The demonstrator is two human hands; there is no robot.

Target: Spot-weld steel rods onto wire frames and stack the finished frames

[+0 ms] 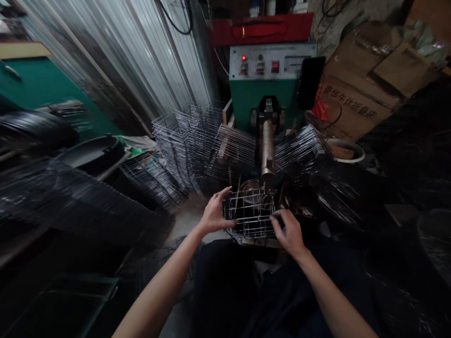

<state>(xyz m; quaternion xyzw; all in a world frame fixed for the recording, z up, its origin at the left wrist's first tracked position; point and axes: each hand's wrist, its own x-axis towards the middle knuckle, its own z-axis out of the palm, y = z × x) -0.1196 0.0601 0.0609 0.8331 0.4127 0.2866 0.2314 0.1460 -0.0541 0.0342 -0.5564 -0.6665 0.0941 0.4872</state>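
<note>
A small wire basket (251,219) of thin metal rods lies in front of me, under the tip of a green spot welder (243,101). My left hand (214,212) holds its left end, thumb on the near side and forefinger on the far side. At the right end, my right hand (289,230) pinches a wire between thumb and fingers. The welder's metal electrode arm (268,145) points down at the far right part of the basket, and I cannot tell whether it touches. A round metal piece (251,190) shows just behind the wires.
Stacked wire panels (190,145) stand left of the welder. More loose rods (299,148) lie to its right, near a round tub (347,150). A phone (310,83) leans on the welder's front. Cardboard boxes (366,84) fill the back right; a dark basin (89,152) stands left.
</note>
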